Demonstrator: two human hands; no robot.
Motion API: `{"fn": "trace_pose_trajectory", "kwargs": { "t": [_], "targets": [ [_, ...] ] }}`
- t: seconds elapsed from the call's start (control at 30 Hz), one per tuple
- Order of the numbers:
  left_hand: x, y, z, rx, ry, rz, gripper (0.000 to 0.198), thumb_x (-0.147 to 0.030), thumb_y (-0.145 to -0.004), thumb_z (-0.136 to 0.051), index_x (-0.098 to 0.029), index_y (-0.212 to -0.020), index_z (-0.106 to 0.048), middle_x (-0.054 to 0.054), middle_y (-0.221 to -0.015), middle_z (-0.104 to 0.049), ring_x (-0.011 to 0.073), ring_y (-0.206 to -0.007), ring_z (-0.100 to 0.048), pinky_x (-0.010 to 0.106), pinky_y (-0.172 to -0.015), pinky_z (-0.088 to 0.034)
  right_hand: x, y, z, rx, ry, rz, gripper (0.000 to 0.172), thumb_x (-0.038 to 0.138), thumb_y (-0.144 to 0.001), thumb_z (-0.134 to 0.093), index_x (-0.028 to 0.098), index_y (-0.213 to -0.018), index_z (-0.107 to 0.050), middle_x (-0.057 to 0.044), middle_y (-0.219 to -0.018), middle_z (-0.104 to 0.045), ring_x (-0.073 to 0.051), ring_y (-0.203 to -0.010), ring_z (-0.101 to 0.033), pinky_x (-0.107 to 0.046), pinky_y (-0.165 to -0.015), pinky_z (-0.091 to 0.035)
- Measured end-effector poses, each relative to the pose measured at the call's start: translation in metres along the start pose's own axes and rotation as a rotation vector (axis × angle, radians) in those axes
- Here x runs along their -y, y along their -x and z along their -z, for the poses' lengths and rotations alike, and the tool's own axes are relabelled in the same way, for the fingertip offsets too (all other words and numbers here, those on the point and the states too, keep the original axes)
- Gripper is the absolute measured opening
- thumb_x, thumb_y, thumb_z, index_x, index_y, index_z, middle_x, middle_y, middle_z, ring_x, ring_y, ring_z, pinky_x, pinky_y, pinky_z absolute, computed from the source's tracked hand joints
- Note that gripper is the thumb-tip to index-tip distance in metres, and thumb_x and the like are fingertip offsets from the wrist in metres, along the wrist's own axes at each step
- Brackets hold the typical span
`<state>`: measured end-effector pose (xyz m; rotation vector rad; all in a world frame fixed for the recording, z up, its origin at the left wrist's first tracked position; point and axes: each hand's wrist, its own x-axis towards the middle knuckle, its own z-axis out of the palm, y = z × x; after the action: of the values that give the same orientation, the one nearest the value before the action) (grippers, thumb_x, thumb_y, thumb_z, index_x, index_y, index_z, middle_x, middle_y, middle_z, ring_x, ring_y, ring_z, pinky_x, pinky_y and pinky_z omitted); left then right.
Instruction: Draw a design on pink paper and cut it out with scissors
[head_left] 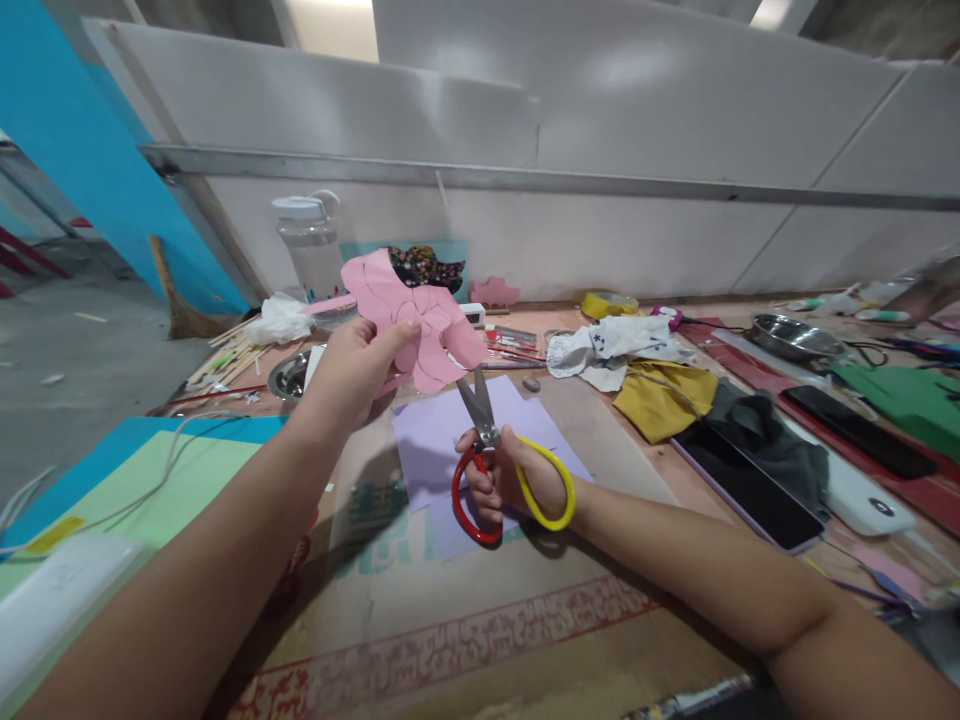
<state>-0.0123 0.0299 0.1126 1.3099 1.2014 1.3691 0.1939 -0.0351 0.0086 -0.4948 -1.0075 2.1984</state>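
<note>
My left hand (356, 365) pinches a pink paper flower (442, 335) with wavy petal edges and drawn lines, held up above the table. Thumb on top, the other fingers are mostly hidden behind the paper. In my right hand (517, 475) is a pair of scissors (486, 430) with one red and one yellow handle. Its blades point up and stand slightly apart, their tips close to the flower's lower right edge; whether they touch it I cannot tell. Under the scissors lie sheets of lilac paper (427, 445) on a brown printed cardboard (480, 610).
Behind the flower stand a water bottle (306, 240) and a dark floral cutout (427, 268). Yellow tape (609, 304), cloth scraps (664, 395), a phone (750, 485) and a metal bowl (799, 337) lie to the right. Green paper (157, 490) with a cable is at left.
</note>
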Motion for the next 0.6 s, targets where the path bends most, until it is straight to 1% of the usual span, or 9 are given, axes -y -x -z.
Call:
{"fn": "trace_pose_trajectory", "kwargs": {
  "t": [0.1, 0.17, 0.2, 0.27, 0.33, 0.4, 0.47, 0.53, 0.6],
  "targets": [
    [0.0, 0.0, 0.0, 0.022, 0.032, -0.019, 0.027, -0.041, -0.076, -0.075, -0.019, -0.072, -0.06, -0.004, -0.06, -0.055, 0.0108, -0.052, -0.05, 0.021, -0.048, -0.042, 0.001, 0.0, 0.003, -0.013, -0.011, -0.026, 0.048, 0.064, -0.089, -0.065, 0.024, -0.112, -0.054, 0.006, -0.067, -0.052, -0.01, -0.051, -0.042, -0.024, -0.049, -0.039],
    [0.0, 0.0, 0.0, 0.009, 0.028, -0.031, 0.028, -0.039, -0.077, -0.075, -0.019, -0.069, -0.058, -0.004, -0.058, -0.053, 0.0097, -0.05, -0.048, 0.02, -0.046, -0.041, 0.002, 0.0, 0.004, -0.019, -0.017, -0.031, 0.039, 0.05, -0.089, -0.068, 0.024, -0.113, -0.053, 0.006, -0.068, -0.053, -0.01, -0.052, -0.044, -0.024, -0.05, -0.04],
    [0.0, 0.0, 0.0, 0.005, 0.028, -0.031, 0.028, -0.038, -0.077, -0.075, -0.019, -0.068, -0.057, -0.004, -0.057, -0.051, 0.0092, -0.049, -0.046, 0.02, -0.045, -0.039, 0.002, 0.001, 0.003, -0.019, -0.017, -0.033, 0.037, 0.042, -0.086, -0.07, 0.024, -0.114, -0.053, 0.006, -0.068, -0.053, -0.01, -0.052, -0.045, -0.024, -0.05, -0.04],
    [0.0, 0.0, 0.0, 0.005, 0.025, -0.017, 0.028, -0.037, -0.076, -0.075, -0.019, -0.067, -0.056, -0.005, -0.056, -0.048, 0.0083, -0.047, -0.042, 0.019, -0.043, -0.036, 0.002, 0.002, 0.002, -0.015, -0.011, -0.036, 0.04, 0.027, -0.078, -0.071, 0.023, -0.114, -0.052, 0.007, -0.068, -0.054, -0.01, -0.052, -0.045, -0.023, -0.051, -0.041],
    [0.002, -0.001, 0.0, 0.006, 0.016, -0.006, 0.03, -0.038, -0.077, -0.075, -0.019, -0.066, -0.055, -0.006, -0.055, -0.047, 0.0085, -0.046, -0.042, 0.02, -0.042, -0.035, 0.002, 0.002, 0.001, -0.012, -0.007, -0.033, 0.044, 0.019, -0.073, -0.069, 0.023, -0.113, -0.052, 0.007, -0.068, -0.054, -0.009, -0.052, -0.045, -0.023, -0.051, -0.041],
    [0.003, -0.002, 0.0, 0.016, 0.028, -0.015, 0.03, -0.041, -0.076, -0.075, -0.019, -0.067, -0.056, -0.005, -0.056, -0.049, 0.0092, -0.048, -0.044, 0.02, -0.044, -0.036, 0.001, 0.002, 0.0, -0.01, 0.006, -0.028, 0.044, 0.018, -0.072, -0.068, 0.023, -0.113, -0.052, 0.008, -0.067, -0.054, -0.009, -0.051, -0.046, -0.023, -0.05, -0.041],
    [0.002, -0.002, 0.001, 0.029, 0.047, -0.028, 0.03, -0.042, -0.075, -0.076, -0.019, -0.069, -0.058, -0.005, -0.059, -0.051, 0.0095, -0.05, -0.047, 0.02, -0.046, -0.038, 0.001, 0.002, -0.001, -0.014, 0.039, -0.005, 0.041, 0.022, -0.075, -0.069, 0.024, -0.112, -0.052, 0.008, -0.066, -0.053, -0.009, -0.049, -0.046, -0.023, -0.049, -0.042],
    [-0.003, -0.001, 0.002, 0.035, 0.055, -0.02, 0.031, -0.041, -0.072, -0.078, -0.019, -0.068, -0.057, -0.005, -0.058, -0.051, 0.0089, -0.05, -0.046, 0.019, -0.046, -0.037, 0.005, 0.003, -0.003, -0.055, 0.114, 0.054, 0.038, 0.029, -0.079, -0.071, 0.023, -0.111, -0.052, 0.008, -0.065, -0.051, -0.009, -0.048, -0.046, -0.023, -0.048, -0.042],
    [-0.009, 0.002, 0.005, 0.034, 0.045, -0.002, 0.032, -0.04, -0.069, -0.08, -0.019, -0.067, -0.056, -0.006, -0.058, -0.051, 0.0091, -0.051, -0.046, 0.019, -0.046, -0.036, 0.016, 0.005, -0.008, -0.126, 0.25, 0.145, 0.036, 0.037, -0.084, -0.073, 0.022, -0.109, -0.053, 0.008, -0.065, -0.051, -0.009, -0.048, -0.047, -0.023, -0.047, -0.043]
  ]
}}
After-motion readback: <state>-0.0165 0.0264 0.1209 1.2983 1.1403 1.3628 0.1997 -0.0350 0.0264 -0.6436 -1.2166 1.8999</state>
